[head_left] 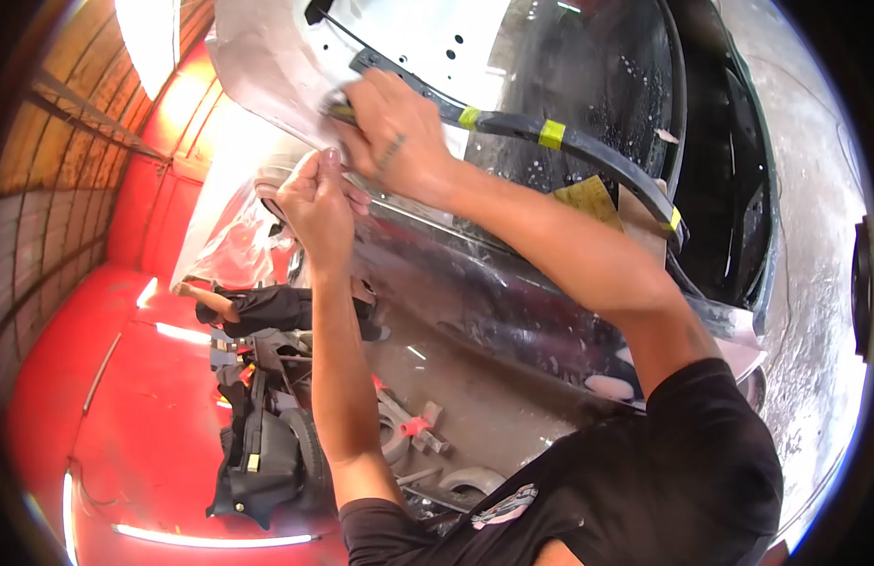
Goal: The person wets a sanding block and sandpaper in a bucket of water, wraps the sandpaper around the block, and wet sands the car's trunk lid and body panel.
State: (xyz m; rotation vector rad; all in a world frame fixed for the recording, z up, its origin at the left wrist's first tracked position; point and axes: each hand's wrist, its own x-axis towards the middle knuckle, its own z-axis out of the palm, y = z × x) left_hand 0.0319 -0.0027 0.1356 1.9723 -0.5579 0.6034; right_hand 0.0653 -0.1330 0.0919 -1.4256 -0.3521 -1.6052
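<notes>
My right hand [390,132] is closed beside the edge of a partly stripped car body [437,255]. A small, dark, yellowish object [337,108] sits in its fingers, too blurred to name. Just below it, my left hand [319,208] is closed, thumb raised, at the panel edge; whatever its fingers hold is hidden. A dark curved strip [508,123] with yellow tape bands runs along the body from near my right hand. Pale patches and dusty, glossy dark areas mark the panels.
Another person in dark shorts [272,309] is beyond the car. Black car parts [267,453] and a red-and-grey item [420,424] lie by a red wall [59,377]. Clear plastic sheeting [239,231] hangs behind my left hand. Yellowish paper [593,203] rests on the car.
</notes>
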